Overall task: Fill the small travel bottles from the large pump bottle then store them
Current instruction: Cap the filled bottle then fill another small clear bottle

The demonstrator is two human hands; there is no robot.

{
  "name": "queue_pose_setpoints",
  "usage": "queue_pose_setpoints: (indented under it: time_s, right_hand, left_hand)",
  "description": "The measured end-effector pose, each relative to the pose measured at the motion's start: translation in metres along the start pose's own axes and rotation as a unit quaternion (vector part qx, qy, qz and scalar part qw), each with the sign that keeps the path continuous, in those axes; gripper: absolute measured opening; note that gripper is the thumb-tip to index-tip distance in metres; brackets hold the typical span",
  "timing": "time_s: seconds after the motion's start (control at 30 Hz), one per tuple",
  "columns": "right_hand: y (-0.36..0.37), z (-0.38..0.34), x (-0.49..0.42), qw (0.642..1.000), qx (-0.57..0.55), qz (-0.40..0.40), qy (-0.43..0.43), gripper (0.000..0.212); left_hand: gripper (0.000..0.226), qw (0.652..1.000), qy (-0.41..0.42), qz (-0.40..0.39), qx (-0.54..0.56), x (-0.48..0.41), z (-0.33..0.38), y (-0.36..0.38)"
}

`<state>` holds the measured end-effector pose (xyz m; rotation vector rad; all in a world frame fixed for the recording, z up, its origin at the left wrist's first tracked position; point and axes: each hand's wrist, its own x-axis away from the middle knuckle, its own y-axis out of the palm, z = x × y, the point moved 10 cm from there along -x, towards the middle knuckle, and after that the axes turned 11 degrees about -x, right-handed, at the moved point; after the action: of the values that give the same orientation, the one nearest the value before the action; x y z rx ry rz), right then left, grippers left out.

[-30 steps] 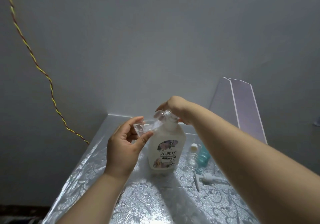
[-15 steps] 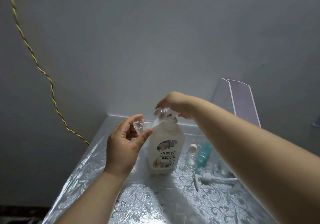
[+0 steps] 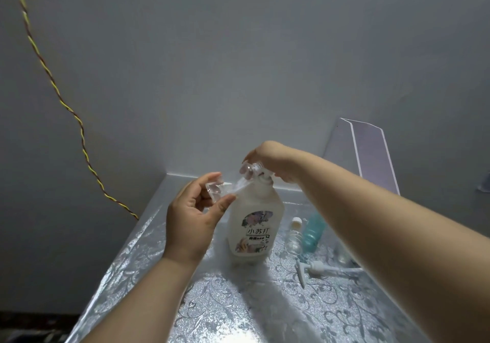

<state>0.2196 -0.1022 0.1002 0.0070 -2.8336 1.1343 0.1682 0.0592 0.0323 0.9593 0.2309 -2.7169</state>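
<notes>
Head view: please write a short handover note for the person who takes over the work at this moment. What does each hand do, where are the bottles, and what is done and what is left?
Left hand: pinches a small clear bottle at the spout side of the large bottle, which stands upright on the table.
Right hand: fingers curl over the clear pump head.
On the table, right of the large bottle: a white-capped bottle, a teal bottle and a loose white pump.
Done: unclear, as the fill levels cannot be read.
Left: finish filling the held bottle, cap it, check the others, store all.
</notes>
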Motion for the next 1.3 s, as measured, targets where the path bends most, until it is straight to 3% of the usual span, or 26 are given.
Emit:
queue_pose_setpoints:
  time_s: [0.3,0.53,0.67,1.0,1.3]
  right_hand:
    - [0.004,0.003,-0.004,1.000,-0.004,-0.012,0.005,0.033]
    - [0.008,0.022,-0.011,0.998,-0.022,-0.016,0.051,0.036]
    - [0.002,0.016,-0.009,0.998,-0.050,0.010,0.035,0.031]
    - [0.003,0.005,-0.005,0.999,0.026,-0.022,0.037,0.030]
    - [0.004,0.026,-0.014,0.995,-0.070,0.012,0.071,0.038]
  left_hand:
    - [0.049,1.000,-0.008,0.000,0.007,-0.001,-0.007,0.002]
    - [0.041,1.000,-0.008,-0.002,0.011,0.002,-0.006,0.005]
    - [0.040,1.000,0.001,-0.001,0.003,0.002,-0.001,0.001]
    - [0.039,1.000,0.008,0.010,0.005,0.001,0.008,-0.002]
    - [0.038,1.000,-0.001,0.002,0.001,0.004,0.002,0.003]
